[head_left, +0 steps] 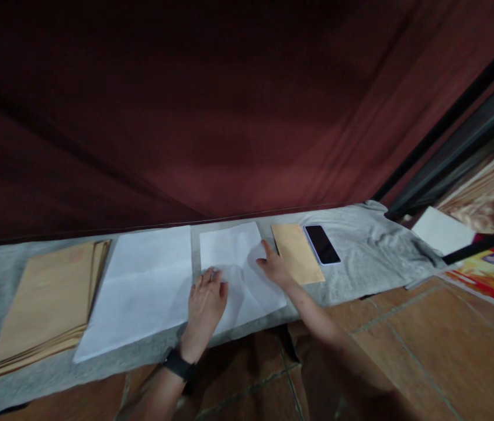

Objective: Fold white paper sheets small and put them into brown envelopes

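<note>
A creased white paper sheet lies on the grey cloth in front of me. On its left side rests my left hand, palm down, with the thumb apart from the fingers and a dark watch on the wrist. My right hand touches the sheet's right edge; its index finger is stretched out and the thumb stands apart, while the other fingers are partly hidden. Just beyond that hand lies a single brown envelope. Left of my left hand is a larger stack of white paper with a fold line across it.
Several brown envelopes are stacked at the far left. A phone lies right of the single envelope. The grey cloth covers a narrow surface against a dark red curtain. Tiled floor, a dark frame and a colourful printed box are at the right.
</note>
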Available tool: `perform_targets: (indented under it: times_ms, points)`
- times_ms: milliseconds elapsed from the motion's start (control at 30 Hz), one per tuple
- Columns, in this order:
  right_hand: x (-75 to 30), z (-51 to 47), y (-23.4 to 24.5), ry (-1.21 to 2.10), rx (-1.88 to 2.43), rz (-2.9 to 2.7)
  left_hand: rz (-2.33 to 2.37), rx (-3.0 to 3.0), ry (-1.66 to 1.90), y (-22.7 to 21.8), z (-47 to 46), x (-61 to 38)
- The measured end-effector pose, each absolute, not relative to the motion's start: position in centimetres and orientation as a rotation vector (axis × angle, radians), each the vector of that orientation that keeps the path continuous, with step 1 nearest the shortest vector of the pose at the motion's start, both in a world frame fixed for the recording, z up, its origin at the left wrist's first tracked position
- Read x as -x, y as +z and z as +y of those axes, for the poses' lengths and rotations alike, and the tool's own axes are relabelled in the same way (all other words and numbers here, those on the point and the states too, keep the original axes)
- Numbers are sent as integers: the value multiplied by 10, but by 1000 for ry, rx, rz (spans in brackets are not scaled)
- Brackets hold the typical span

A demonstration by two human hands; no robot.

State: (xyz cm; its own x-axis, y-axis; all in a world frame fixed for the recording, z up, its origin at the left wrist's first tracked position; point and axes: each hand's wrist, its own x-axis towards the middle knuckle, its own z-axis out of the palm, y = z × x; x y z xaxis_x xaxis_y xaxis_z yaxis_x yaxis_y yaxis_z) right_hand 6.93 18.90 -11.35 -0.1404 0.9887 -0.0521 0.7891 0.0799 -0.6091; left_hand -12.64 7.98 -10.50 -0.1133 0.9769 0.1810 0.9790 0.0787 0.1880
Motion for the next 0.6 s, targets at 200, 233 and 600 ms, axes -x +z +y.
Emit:
perform_targets:
  times_ms: [200,233,600]
  points:
    - [-72,185,-112,619,1754,-2079,-2250,2069,-406,-104,79,118]
    - [-71,182,-111,516,1743,-2089,-2236,2078,-421,-104,80,118]
    - [-25,167,-127,343,1251,-2318,-1959,2377,-608,-134,123,100]
